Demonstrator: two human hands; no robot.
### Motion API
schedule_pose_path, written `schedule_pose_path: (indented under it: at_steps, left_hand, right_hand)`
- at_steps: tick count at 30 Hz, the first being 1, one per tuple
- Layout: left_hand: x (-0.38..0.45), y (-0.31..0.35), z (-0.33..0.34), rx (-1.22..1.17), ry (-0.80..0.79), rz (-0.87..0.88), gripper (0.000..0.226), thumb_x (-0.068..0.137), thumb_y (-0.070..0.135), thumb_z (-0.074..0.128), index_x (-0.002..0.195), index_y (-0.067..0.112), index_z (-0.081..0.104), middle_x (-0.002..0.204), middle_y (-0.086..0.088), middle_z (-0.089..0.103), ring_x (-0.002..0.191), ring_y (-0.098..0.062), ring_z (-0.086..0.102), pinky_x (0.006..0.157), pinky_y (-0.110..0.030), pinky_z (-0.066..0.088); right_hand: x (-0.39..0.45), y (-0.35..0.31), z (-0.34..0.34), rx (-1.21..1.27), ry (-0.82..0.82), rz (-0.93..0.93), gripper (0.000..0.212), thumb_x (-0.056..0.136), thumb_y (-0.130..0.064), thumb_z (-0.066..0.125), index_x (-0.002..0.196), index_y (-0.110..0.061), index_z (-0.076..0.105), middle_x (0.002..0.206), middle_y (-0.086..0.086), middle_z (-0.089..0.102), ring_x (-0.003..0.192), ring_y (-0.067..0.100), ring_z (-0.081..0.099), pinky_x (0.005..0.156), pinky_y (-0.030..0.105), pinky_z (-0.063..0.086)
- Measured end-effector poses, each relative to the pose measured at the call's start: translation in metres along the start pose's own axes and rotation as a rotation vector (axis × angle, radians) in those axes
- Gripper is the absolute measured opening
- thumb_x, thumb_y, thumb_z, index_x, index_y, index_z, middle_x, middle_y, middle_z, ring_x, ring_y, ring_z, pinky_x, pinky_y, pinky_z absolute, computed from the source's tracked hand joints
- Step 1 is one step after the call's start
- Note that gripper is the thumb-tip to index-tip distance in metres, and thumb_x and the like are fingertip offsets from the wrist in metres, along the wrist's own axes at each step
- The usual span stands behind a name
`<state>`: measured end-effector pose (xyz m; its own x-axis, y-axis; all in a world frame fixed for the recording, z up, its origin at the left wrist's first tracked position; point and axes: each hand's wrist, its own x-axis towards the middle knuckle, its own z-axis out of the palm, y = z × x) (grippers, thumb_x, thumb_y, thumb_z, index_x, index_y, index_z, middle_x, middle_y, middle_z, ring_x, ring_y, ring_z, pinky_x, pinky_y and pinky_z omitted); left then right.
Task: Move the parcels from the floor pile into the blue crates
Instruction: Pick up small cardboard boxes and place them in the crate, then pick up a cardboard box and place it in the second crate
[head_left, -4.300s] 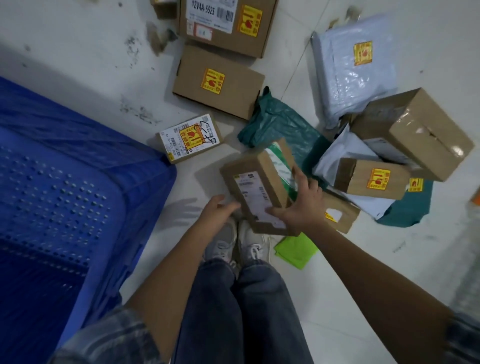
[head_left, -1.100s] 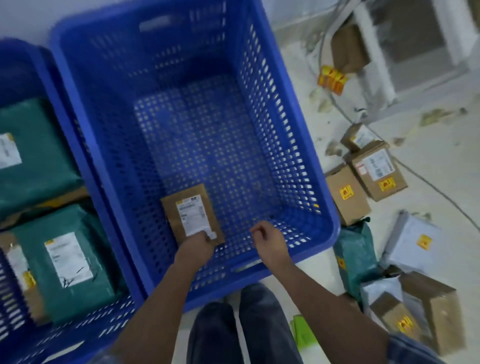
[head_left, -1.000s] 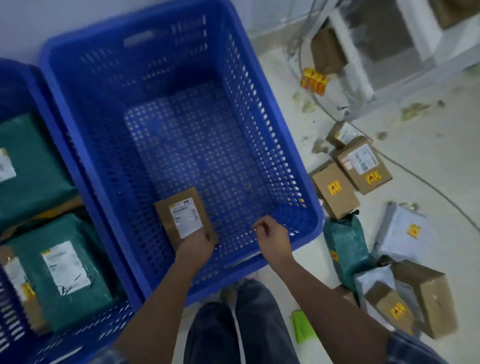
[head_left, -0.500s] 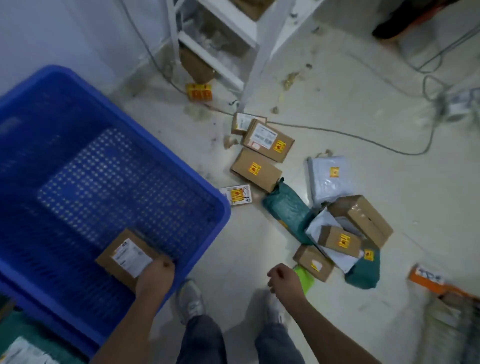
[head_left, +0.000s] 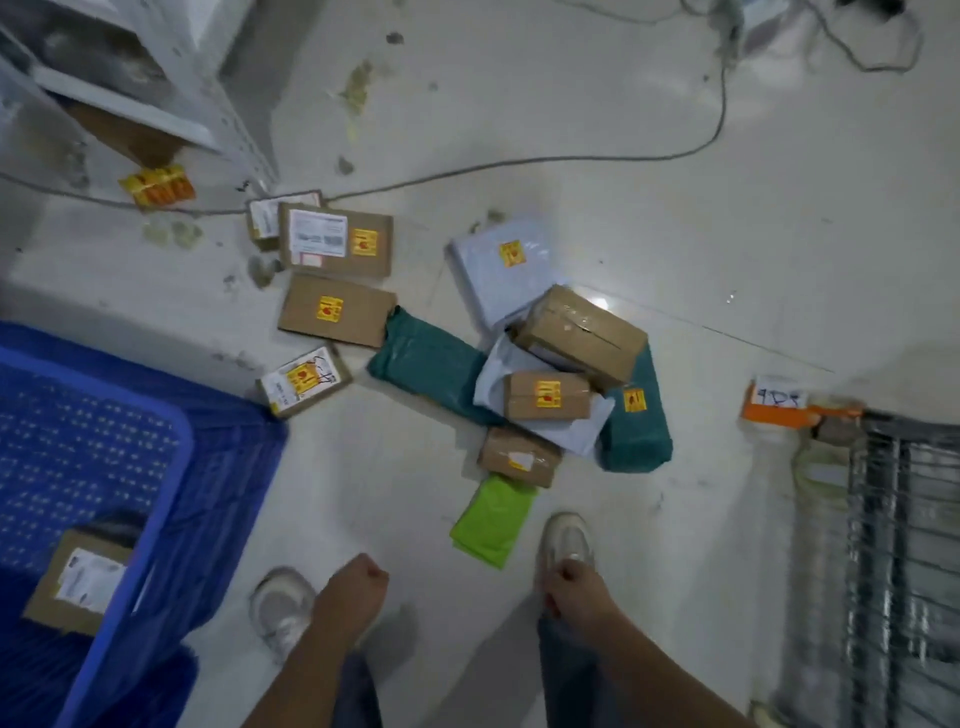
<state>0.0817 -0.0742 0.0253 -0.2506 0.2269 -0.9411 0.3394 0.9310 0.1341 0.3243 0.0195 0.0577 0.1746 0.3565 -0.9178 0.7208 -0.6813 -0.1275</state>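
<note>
Left hand (head_left: 358, 584) and right hand (head_left: 571, 590): both curled into fists, holding nothing, low over floor. One labelled cardboard box (head_left: 78, 579) lies inside blue crate (head_left: 156, 499). Floor pile (head_left: 524, 374) ahead: boxes, green and white mailers overlapping. Risk: lifting lower mailer topples taped box (head_left: 579, 332) resting on top; lime-green mailer (head_left: 493, 519) beside shoe invites slipping.

Blue perforated crate (head_left: 156, 499), brown boxes (head_left: 579, 332) with yellow stickers, teal (head_left: 426, 364) and lime-green mailers (head_left: 491, 525).

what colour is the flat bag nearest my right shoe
Bright lime green flat bag, just ahead of the right shoe, head view.
</note>
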Motion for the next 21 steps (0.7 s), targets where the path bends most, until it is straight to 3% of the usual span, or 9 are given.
schedule_pose_path:
  at_steps: [2,4,6,9,12,16,19,21]
  left_hand:
    - [-0.007,0.040,0.036,0.027,-0.062,-0.055,0.016,0.092,0.012,0.045,0.077,0.007,0.046,0.084,-0.013,0.059,0.073,-0.025,0.056,0.076,-0.033,0.048]
    - [-0.015,0.089,0.065,-0.033,-0.085,-0.057,0.009,0.090,0.017,0.047,0.084,0.010,0.049,0.106,-0.023,0.065,0.093,-0.034,0.064,0.078,-0.038,0.051]
    - [-0.019,0.140,0.086,-0.017,-0.088,-0.008,0.008,0.089,0.020,0.048,0.084,0.014,0.050,0.113,-0.027,0.063,0.105,-0.039,0.062,0.079,-0.040,0.050]
    - [-0.023,0.213,0.097,0.075,-0.037,0.104,0.030,0.094,0.025,0.044,0.116,0.008,0.054,0.122,-0.021,0.060,0.112,-0.034,0.058,0.091,-0.035,0.046]
    - [-0.009,0.271,0.093,0.105,0.047,0.223,0.039,0.094,0.026,0.044,0.130,0.010,0.046,0.130,-0.019,0.055,0.119,-0.035,0.052,0.095,-0.035,0.041]
    - [0.008,0.312,0.071,0.069,0.076,0.306,0.040,0.091,0.021,0.047,0.130,0.015,0.043,0.126,-0.013,0.056,0.114,-0.034,0.054,0.093,-0.037,0.042]
    - [0.047,0.323,0.049,-0.048,0.051,0.272,0.036,0.078,0.025,0.058,0.111,0.011,0.053,0.114,-0.010,0.061,0.105,-0.030,0.060,0.093,-0.041,0.049]
    - [0.078,0.331,0.034,-0.097,0.039,0.267,0.049,0.064,0.036,0.059,0.104,0.009,0.058,0.108,-0.011,0.065,0.103,-0.030,0.063,0.089,-0.039,0.051]
  right_hand:
    - [0.013,0.014,-0.041,-0.011,-0.021,-0.011,0.030,0.092,-0.011,0.049,0.062,-0.012,0.050,0.057,0.003,0.051,0.057,0.019,0.051,0.056,0.027,0.042]
    - [0.029,0.019,-0.085,0.038,-0.039,0.009,0.027,0.091,-0.011,0.051,0.064,-0.011,0.051,0.062,0.008,0.055,0.062,0.022,0.053,0.063,0.036,0.048]
    - [0.044,0.018,-0.124,0.126,-0.030,0.059,0.018,0.091,-0.009,0.050,0.073,-0.006,0.051,0.067,0.014,0.055,0.058,0.023,0.052,0.055,0.034,0.045]
    - [0.070,0.012,-0.170,0.197,0.010,0.064,0.014,0.092,-0.008,0.047,0.078,-0.005,0.050,0.067,0.012,0.055,0.055,0.021,0.049,0.052,0.025,0.038]
    - [0.100,-0.003,-0.194,0.200,0.053,0.029,0.012,0.093,-0.010,0.044,0.086,-0.004,0.051,0.072,0.012,0.057,0.060,0.021,0.051,0.054,0.026,0.042]
    - [0.131,-0.027,-0.198,0.142,0.091,-0.023,0.012,0.088,-0.018,0.048,0.092,-0.009,0.055,0.092,0.016,0.062,0.080,0.026,0.055,0.077,0.040,0.050]
    - [0.143,-0.058,-0.194,0.134,0.062,-0.059,0.030,0.087,-0.014,0.049,0.110,0.005,0.054,0.096,0.016,0.054,0.087,0.027,0.051,0.078,0.037,0.043]
    - [0.156,-0.082,-0.193,0.171,0.075,-0.067,0.035,0.088,-0.010,0.048,0.118,0.008,0.049,0.098,0.021,0.056,0.092,0.033,0.055,0.083,0.039,0.044]
